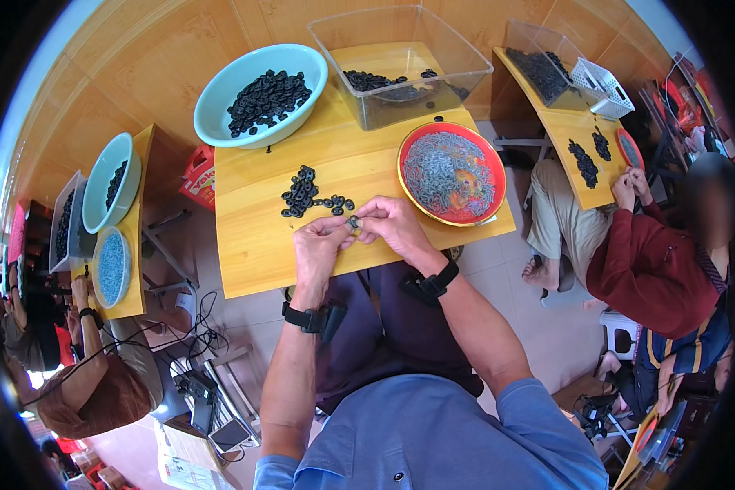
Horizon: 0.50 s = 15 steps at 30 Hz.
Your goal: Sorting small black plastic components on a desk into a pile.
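Note:
My left hand (pixel 319 243) and my right hand (pixel 393 226) meet over the near edge of the yellow table (pixel 249 257). Between their fingertips they pinch one small black plastic part (pixel 353 221). Just beyond my left hand lies a loose pile of similar black oval parts (pixel 302 191), with a short line of them trailing toward my fingers. To the right of my right hand stands a red bowl (pixel 492 155) with a yellow rim, holding many small grey metal pieces (pixel 443 163) that look like screws or pins.
At the table's back are a light-blue basin (pixel 208 110) of black parts and a clear plastic bin (pixel 384 114) with more. A co-worker in a maroon top (pixel 641 261) sits at a table on the right; another in brown (pixel 106 392) works on the left. Cables (pixel 192 335) hang lower left.

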### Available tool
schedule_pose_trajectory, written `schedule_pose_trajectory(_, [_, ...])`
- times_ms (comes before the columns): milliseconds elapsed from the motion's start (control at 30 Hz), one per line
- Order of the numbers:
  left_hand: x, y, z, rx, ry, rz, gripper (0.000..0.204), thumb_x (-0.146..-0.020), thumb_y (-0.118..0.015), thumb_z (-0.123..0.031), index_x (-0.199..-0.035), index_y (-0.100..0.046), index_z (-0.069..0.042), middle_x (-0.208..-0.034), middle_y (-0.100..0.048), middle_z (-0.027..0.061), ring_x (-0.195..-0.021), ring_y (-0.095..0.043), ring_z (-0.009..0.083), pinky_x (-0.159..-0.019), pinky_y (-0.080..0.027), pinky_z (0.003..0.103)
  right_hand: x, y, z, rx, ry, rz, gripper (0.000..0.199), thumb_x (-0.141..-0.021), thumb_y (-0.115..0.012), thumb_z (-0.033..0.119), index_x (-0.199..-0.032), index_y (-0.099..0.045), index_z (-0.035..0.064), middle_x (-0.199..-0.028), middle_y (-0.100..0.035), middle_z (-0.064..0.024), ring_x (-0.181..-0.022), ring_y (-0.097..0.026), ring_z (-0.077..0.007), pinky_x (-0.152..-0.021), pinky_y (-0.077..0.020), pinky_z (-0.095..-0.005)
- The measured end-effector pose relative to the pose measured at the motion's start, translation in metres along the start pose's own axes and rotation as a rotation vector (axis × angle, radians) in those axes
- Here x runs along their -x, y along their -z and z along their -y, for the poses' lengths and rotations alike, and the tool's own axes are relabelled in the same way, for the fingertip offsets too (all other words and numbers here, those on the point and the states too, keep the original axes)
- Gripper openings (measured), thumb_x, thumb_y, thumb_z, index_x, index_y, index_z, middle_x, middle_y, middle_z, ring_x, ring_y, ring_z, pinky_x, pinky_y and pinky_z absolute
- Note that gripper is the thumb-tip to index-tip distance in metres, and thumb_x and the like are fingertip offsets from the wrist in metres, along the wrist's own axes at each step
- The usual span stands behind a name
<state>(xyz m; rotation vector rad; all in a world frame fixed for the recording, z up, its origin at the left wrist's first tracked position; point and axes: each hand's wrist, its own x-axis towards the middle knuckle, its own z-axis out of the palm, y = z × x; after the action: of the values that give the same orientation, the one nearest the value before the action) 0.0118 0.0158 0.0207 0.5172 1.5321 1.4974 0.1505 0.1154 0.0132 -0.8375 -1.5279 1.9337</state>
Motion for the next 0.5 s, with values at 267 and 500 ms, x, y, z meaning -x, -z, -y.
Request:
schedule_pose_trajectory(267, [0.003, 0.007, 0.009, -0.204, -0.186, 0.188, 0.029, -0.086, -0.073, 0.001, -0.114, -0.067, 0.002, -0.079, -0.069, 0.0017, -0.072, -0.061, 0.0053, -0.069, -0.052, 0.022, 0.002, 0.005, 0.006, 0.049, -0.025, 0.036, 0.017, -0.087, -0.065, 0.007, -0.099, -0.063, -0.0044, -0.076, -0.066, -0.0071, -0.063, -0.063, -0.011, -0.055, -0.0515, -0.024])
schedule_pose_trajectory(500, [0.009, 0.005, 0.0, -0.476, -0.379, 0.23, 0.029, -0.081, -0.078, -0.001, -0.109, -0.07, 0.0, -0.078, -0.065, -0.0026, -0.067, -0.055, 0.0039, -0.064, -0.048, 0.02, 0.002, 0.014, 0.016, 0.084, -0.166, 0.15, 0.018, -0.084, -0.066, 0.006, -0.098, -0.059, -0.0005, -0.073, -0.062, -0.0043, -0.06, -0.06, -0.0098, -0.051, -0.0452, -0.0227])
